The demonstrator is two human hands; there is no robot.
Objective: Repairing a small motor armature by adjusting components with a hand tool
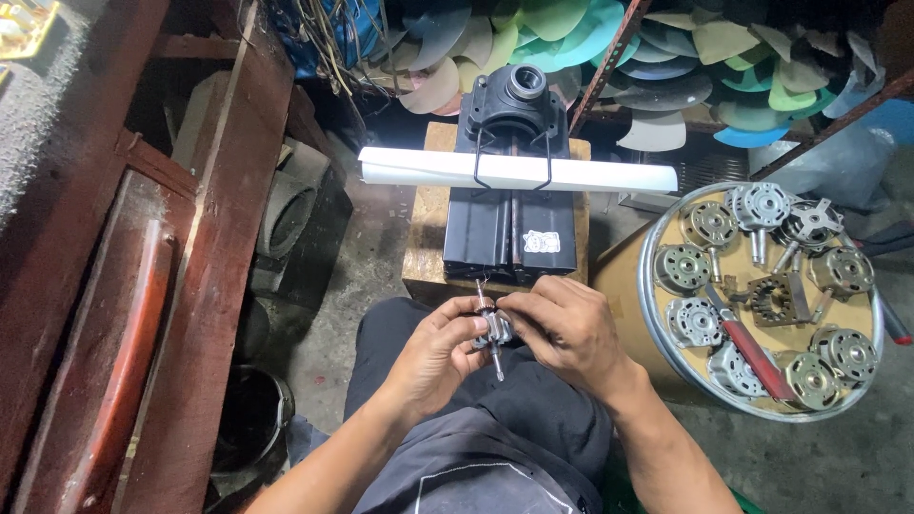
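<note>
Gripping a small motor rotor (492,330) with a steel shaft, both hands meet over the lap. Left hand (440,350) curls closed around the rotor body, shaft poking out above and below. Right hand (569,326) pinches at its upper end, fingertips (507,305) pressed together. Just ahead, a wooden block (427,249) carries a black metal fixture (511,190) with a white tube (519,170) clipped across it. Right side: a round tray (647,286) of motor parts and a red-handled tool (755,356), close to the elbow. Left side: reddish wooden frame (205,286). Fan blades (666,57) are stacked behind.
</note>
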